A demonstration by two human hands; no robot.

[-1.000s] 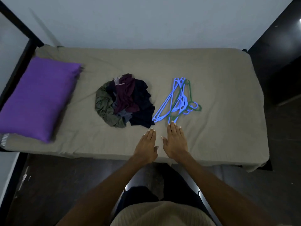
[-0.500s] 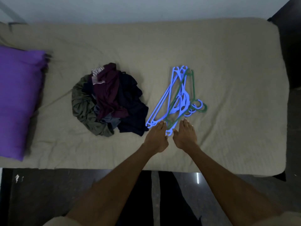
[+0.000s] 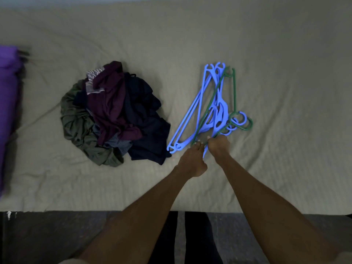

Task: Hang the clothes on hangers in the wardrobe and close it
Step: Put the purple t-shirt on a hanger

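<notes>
A pile of plastic hangers (image 3: 213,111), several blue and one green, lies on the bed right of centre with the hooks pointing right. A heap of clothes (image 3: 114,115) in olive, maroon and dark navy sits to its left. Both of my hands are at the near end of the hanger pile. My left hand (image 3: 192,159) touches the near corners of the hangers with its fingertips. Right beside it, my right hand (image 3: 219,147) has its fingers curled round the near end of the green hanger (image 3: 233,88). No wardrobe is in view.
The bed (image 3: 285,168) is covered by a beige sheet, and its near edge runs across the lower part of the view above dark floor (image 3: 47,237). A purple pillow (image 3: 7,111) lies at the far left.
The camera has moved closer to the bed. Both hands have reached forward from the bare sheet onto the near end of the hangers, and my right fingers have curled.
</notes>
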